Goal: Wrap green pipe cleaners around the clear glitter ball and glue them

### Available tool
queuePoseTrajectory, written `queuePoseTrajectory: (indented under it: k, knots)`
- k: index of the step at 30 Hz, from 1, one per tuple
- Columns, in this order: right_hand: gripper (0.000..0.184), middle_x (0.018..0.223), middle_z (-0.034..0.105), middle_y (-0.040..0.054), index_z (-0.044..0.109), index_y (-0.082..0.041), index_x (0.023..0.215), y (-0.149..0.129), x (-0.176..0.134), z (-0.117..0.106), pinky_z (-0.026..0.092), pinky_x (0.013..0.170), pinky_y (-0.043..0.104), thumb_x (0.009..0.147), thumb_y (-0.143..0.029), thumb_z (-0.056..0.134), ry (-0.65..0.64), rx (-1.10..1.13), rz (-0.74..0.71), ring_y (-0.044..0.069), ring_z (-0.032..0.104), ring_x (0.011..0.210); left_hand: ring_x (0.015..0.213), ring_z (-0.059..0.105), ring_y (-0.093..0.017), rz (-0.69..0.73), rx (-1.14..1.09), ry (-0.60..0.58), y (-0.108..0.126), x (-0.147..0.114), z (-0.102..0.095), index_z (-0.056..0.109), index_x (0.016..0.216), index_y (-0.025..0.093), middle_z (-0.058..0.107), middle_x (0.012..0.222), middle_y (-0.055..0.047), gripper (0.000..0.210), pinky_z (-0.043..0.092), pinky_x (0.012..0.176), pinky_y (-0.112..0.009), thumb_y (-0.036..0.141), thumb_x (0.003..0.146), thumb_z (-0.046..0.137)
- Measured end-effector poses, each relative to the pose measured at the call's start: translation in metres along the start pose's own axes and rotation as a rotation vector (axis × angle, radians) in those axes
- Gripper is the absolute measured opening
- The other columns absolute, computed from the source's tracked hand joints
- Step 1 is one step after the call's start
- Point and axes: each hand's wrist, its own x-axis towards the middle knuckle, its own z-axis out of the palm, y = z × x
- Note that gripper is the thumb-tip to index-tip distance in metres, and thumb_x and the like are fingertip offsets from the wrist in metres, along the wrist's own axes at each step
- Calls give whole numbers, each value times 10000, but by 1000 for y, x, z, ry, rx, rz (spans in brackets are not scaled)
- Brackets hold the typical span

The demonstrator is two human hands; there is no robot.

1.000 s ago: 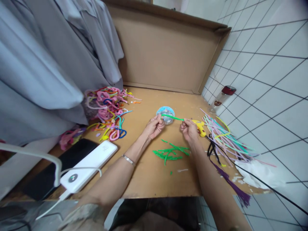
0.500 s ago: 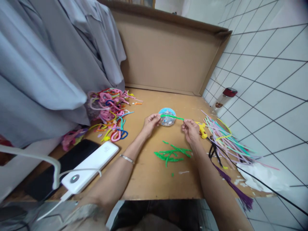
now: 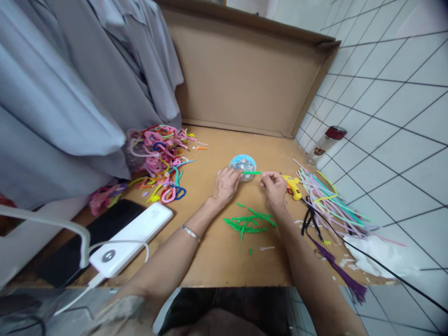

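A green pipe cleaner [image 3: 251, 172] is stretched level between my two hands, over the near side of a small round blue-rimmed container [image 3: 242, 161]. My left hand [image 3: 227, 185] is closed on its left end, with the fingers turned over it so that the end is hidden. My right hand [image 3: 274, 185] pinches the other end between thumb and forefinger. Below the hands, a loose pile of green pipe cleaner pieces [image 3: 247, 224] lies on the table. A yellow glue gun [image 3: 293, 187] rests just right of my right hand.
Tangled pink and coloured pipe cleaners [image 3: 157, 154] heap at the left, near hanging grey cloth [image 3: 140, 70]. A white power bank [image 3: 135, 238] lies in front. Pastel pipe cleaners [image 3: 329, 200], a purple tassel [image 3: 339, 270] and a red-lidded bottle [image 3: 327, 142] are on the right.
My left hand has slid right along the pipe cleaner and rolled over it. Less of the green length shows between my hands. My right hand has shifted slightly left.
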Motion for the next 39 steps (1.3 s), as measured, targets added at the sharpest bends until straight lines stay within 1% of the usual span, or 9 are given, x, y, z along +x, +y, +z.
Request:
queuePoseTrajectory:
  k: [6,10,14,20,24,27,31,34,39]
  knots:
    - [237,509,504,-50,584,-198,628,7,-4,0,350,543,247,773,-377,639,-123,-155,-36,109,429,506,738,583,-178,-190,-243,132,-3,0,0,727,894,221,695,830,-81,198,390,717,-253,294,895,543]
    - [221,895,675,79,669,-187,897,5,-6,-4,433,792,345,876,-361,534,-155,-623,-376,212,579,847,732,565,-175,-153,-232,44,-1,1,-3,723,853,216,681,793,-77,159,378,695,-243,255,863,568]
    - [332,1184,631,175,630,-166,1141,1,-9,-6,362,952,429,936,-371,469,-162,-1027,-636,288,526,1117,659,502,-162,-69,-131,-80,4,-1,-5,718,861,215,631,717,-64,190,317,631,-238,222,875,528]
    - [344,1082,639,189,626,-145,1094,-5,-8,-11,354,910,460,944,-400,451,97,-1120,-706,308,541,1038,620,454,-164,-83,-96,-68,8,-2,-9,707,836,223,575,655,-48,178,257,594,-245,225,878,534]
    - [362,1180,646,173,583,-168,1247,-4,-9,-9,307,978,457,954,-333,447,-150,-1233,-784,299,513,1139,645,486,-171,-33,-11,-74,8,-2,-8,717,869,221,600,679,-66,215,276,599,-247,239,897,504]
    - [325,957,702,129,645,-173,1157,2,-8,-9,313,951,422,965,-198,384,-323,-1306,-786,247,562,948,675,516,-176,9,10,-113,9,-2,-5,724,904,212,618,699,-78,236,318,635,-247,254,909,492]
    - [356,751,665,98,684,-151,1033,9,-3,-14,338,809,371,954,-125,338,-286,-1367,-716,207,522,711,708,539,-181,-18,-22,-109,6,-2,-2,718,966,213,656,758,-83,221,348,663,-247,194,877,516]
    - [345,732,649,94,684,-147,1001,10,-3,-15,315,718,347,925,-90,352,-270,-1384,-670,200,494,660,635,507,-161,-89,-69,-104,3,-2,0,715,930,213,641,695,-54,224,321,620,-237,130,832,532]
    - [355,743,644,87,687,-163,996,13,-7,-11,295,668,330,887,-60,365,-246,-1365,-628,197,485,660,568,492,-144,-144,-108,-14,1,-3,5,715,867,190,641,664,-57,203,279,582,-246,203,881,513]
